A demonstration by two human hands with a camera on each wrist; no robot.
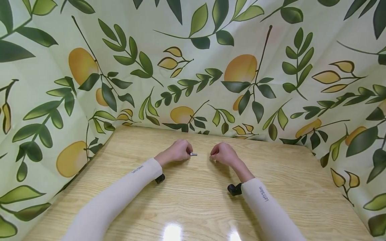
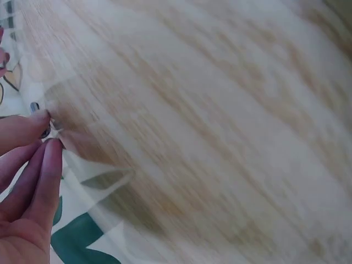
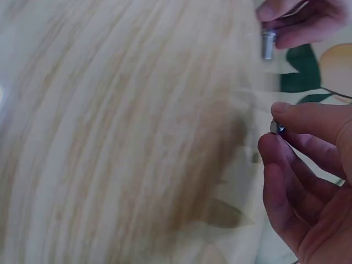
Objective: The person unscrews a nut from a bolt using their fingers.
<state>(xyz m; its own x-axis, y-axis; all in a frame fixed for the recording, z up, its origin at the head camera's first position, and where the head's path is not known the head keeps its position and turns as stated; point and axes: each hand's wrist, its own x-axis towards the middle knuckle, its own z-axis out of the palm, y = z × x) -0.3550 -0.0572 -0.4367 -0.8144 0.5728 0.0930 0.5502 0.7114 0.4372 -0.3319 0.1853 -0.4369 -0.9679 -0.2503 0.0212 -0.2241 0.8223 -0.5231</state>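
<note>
My left hand (image 1: 178,150) pinches a small silver bolt (image 1: 194,154) between thumb and fingertips. Its shank points right, toward the other hand. In the right wrist view the bolt (image 3: 268,45) shows clearly, its head end at the fingers. Facing it across a short gap is my right hand (image 1: 226,154), which pinches a small metal nut (image 3: 275,127) between thumb and index finger. From the head camera, this nut is hidden by the fingers. Bolt and nut are apart. Both hands are low over the far half of the wooden table (image 1: 193,187).
A cloth (image 1: 135,100) printed with leaves and orange fruit hangs along the table's back and sides. Black wrist cameras (image 1: 234,189) stick out below the pale sleeves (image 1: 266,204). Bright light reflections lie on the near part of the tabletop.
</note>
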